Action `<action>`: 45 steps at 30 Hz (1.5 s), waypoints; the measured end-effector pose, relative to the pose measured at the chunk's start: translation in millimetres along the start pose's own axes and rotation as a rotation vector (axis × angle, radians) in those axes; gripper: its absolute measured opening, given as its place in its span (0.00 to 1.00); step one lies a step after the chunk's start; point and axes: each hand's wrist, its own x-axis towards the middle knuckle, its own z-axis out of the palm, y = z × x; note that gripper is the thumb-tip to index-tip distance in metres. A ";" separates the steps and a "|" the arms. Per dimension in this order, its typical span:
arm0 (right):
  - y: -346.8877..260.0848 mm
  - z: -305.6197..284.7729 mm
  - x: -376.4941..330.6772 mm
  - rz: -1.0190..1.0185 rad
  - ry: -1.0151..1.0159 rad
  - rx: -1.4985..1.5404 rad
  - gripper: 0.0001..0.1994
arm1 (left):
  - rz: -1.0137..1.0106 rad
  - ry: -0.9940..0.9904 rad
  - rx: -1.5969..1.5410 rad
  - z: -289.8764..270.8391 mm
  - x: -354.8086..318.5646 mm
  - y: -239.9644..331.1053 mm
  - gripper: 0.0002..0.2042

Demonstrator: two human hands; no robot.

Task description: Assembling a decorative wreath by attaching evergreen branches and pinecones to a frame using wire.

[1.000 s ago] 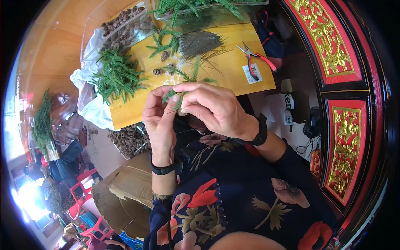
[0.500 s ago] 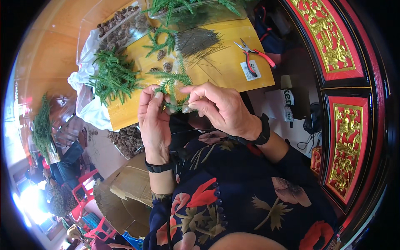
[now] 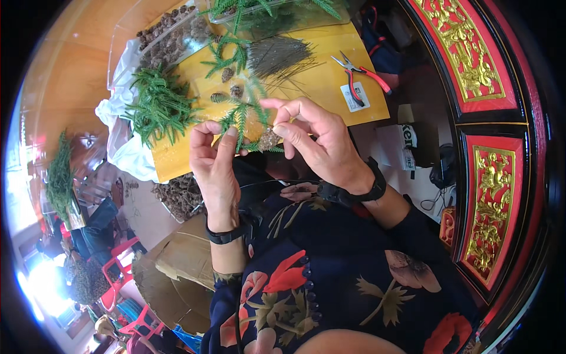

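My left hand (image 3: 217,154) pinches a green artificial pine sprig (image 3: 242,118) between thumb and fingers, and its needled branches fan out above and to the right. A small brown pine cone (image 3: 269,140) sits against the sprig's right side. My right hand (image 3: 315,141) is closed, its thumb tip at the cone's upper edge and its index finger reaching over the sprig. Whatever lies between those fingertips is too small to make out. Beyond the hands, loose pine cones (image 3: 236,91) and a curved green sprig (image 3: 240,58) lie on the yellow board (image 3: 330,106).
A heap of green sprigs (image 3: 156,109) is on the board's left. Dark thin wires (image 3: 280,59) and red-handled pliers (image 3: 356,79) lie farther back. Clear bins hold pine cones (image 3: 171,38) and greenery (image 3: 277,10). A cardboard box (image 3: 177,265) stands below left, a carved panel (image 3: 490,206) at right.
My right hand has drawn slightly up and right, and its fingers have loosened from a tighter pinch. The pine cone now shows more fully. My left hand has shifted a little left.
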 end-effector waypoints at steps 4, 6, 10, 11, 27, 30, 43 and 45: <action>5.3 -2.3 5.3 -0.019 0.033 0.018 0.01 | -0.036 -0.004 0.028 -1.3 -0.8 0.1 0.05; 5.9 -3.8 6.1 0.083 0.008 0.047 0.02 | -0.049 0.002 0.032 -2.1 -0.5 -1.1 0.05; 6.7 -4.8 4.6 0.192 -0.042 0.069 0.04 | -0.063 -0.039 0.042 -5.1 0.6 -3.4 0.05; 7.1 -4.6 4.5 0.220 -0.062 0.074 0.04 | -0.063 -0.036 0.069 -5.2 0.6 -3.5 0.05; 3.3 2.7 -1.3 0.234 -0.059 0.114 0.03 | -0.266 -0.098 0.043 -12.1 0.9 4.7 0.05; 5.0 1.5 -0.5 0.248 -0.051 0.093 0.03 | -0.260 -0.104 -0.012 -14.7 0.1 0.5 0.05; 17.4 -4.2 -2.1 0.231 -0.019 0.071 0.04 | -0.126 -0.049 -0.072 -10.2 -1.6 -3.1 0.05; 18.1 -4.3 -2.8 0.241 -0.020 0.066 0.04 | -0.145 -0.027 -0.062 -9.1 -1.7 -2.4 0.07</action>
